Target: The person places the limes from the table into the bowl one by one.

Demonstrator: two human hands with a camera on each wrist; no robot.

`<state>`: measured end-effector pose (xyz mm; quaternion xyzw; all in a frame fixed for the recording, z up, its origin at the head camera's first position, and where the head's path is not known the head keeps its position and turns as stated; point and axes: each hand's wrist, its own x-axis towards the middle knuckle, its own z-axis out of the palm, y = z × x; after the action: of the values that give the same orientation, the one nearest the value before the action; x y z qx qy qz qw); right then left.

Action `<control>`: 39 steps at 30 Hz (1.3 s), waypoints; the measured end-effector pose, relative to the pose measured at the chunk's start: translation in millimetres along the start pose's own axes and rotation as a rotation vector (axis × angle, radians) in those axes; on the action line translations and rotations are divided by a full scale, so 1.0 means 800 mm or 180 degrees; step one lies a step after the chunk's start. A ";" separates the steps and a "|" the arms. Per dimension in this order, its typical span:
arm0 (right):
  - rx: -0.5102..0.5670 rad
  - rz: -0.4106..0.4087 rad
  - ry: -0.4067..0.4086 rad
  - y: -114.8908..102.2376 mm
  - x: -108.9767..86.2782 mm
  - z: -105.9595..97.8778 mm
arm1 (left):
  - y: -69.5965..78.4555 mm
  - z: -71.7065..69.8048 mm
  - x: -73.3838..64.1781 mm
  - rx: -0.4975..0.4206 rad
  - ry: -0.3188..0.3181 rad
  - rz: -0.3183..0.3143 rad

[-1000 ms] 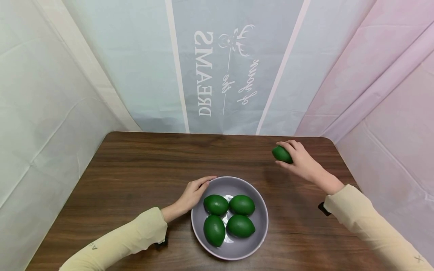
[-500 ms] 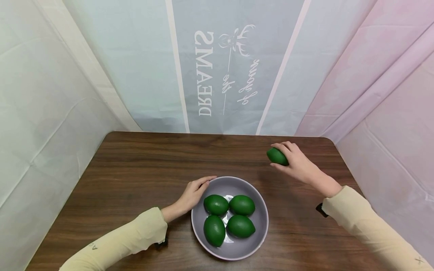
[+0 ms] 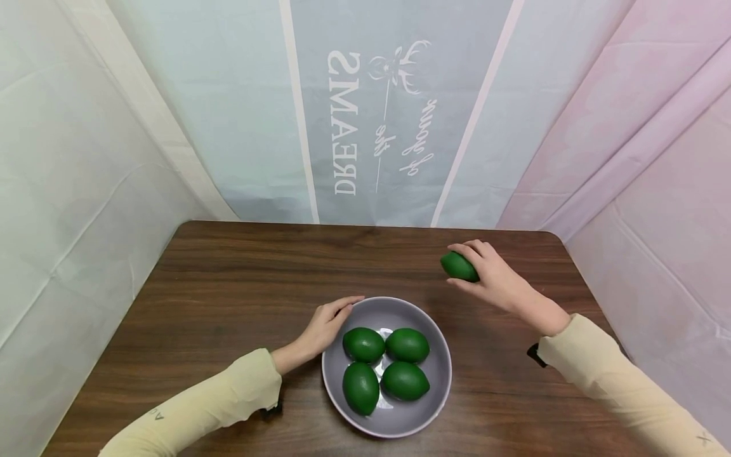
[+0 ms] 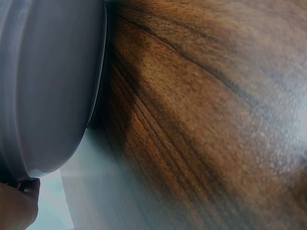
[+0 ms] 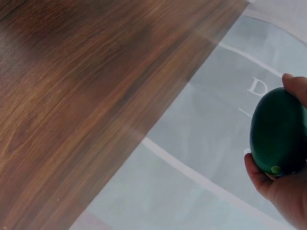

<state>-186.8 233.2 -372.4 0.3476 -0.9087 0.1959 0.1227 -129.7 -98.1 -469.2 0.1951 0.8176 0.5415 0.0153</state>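
In the head view, my right hand [image 3: 493, 276] grips a dark green avocado [image 3: 460, 266] between thumb and fingers, at the table's back right. The right wrist view shows this avocado [image 5: 278, 132] close up, a small pale stem spot at its lower end. A grey round bowl [image 3: 434, 406] stands at the front middle with several more avocados [image 3: 406, 381] lying in it, apart from the held one. My left hand [image 3: 322, 327] holds the bowl's left rim, thumb and fingers along the edge; its fingers are partly hidden. In the left wrist view the bowl's outer wall [image 4: 57, 91] shows.
The dark wood table [image 3: 257, 266] has its back edge against a pale blue cloth [image 3: 377, 114] with mirrored lettering. White cloth walls [image 3: 85, 190] close in the left and right sides.
My right hand has moved a little left and slightly nearer the front, carrying the avocado. The left hand, the bowl and the avocados in it have stayed put.
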 end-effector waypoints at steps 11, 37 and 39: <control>0.0017 -0.0101 -0.0010 -0.015 0.006 0.004 | 0.002 0.000 0.002 0.0044 0.0009 0.0023; 0.0136 -0.0169 -0.0162 -0.049 0.018 0.016 | 0.001 0.000 -0.001 0.0043 0.0003 0.0037; 0.0160 -0.0133 -0.0185 -0.052 0.018 0.017 | 0.000 0.000 -0.001 0.0048 0.0016 0.0043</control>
<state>-170.4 190.7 -368.4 0.3751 -0.8992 0.2059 0.0916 -128.9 -98.2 -469.0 0.1994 0.8204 0.5359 0.0081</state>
